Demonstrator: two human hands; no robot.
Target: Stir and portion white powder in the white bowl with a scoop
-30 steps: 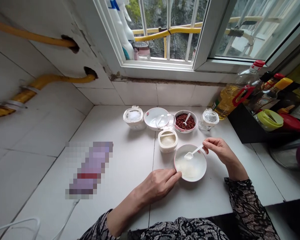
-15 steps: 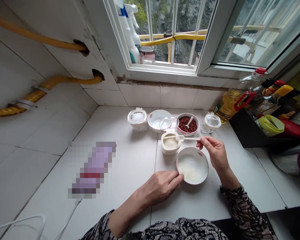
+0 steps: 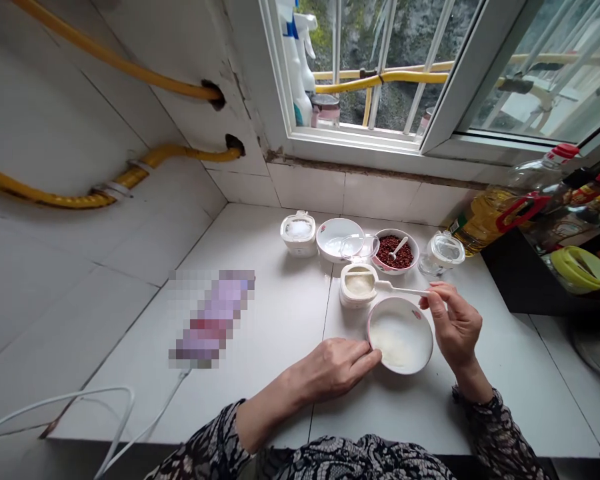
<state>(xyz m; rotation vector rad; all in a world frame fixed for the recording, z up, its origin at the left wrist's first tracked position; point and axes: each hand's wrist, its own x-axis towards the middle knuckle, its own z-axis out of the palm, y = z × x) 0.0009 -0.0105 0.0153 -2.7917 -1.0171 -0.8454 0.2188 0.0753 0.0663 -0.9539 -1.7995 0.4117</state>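
Observation:
My right hand point(image 3: 453, 320) pinches the handle end of a white spoon point(image 3: 405, 289). The spoon's bowl is at the right rim of a small open jar point(image 3: 359, 293) that holds a pale powder. Below the jar sits a white bowl point(image 3: 413, 333) with some of the pale powder in its lower left. My left hand point(image 3: 337, 367) grips that bowl's left rim between thumb and fingers. The jar's clear lid point(image 3: 360, 247) stands raised behind it.
Behind stand a lidded jar of white grains point(image 3: 299, 233), a white bowl point(image 3: 337, 230), a bowl of reddish-brown granules point(image 3: 395, 252) with a small spoon, and another lidded jar point(image 3: 443, 253). An oil bottle point(image 3: 500, 207) is at right; a blurred purple object point(image 3: 213, 320) with a cable lies left.
The spoon's bowl has moved from over the open jar to its right rim, and my right hand has lowered slightly. The whole view has shifted. My left hand still holds the bowl.

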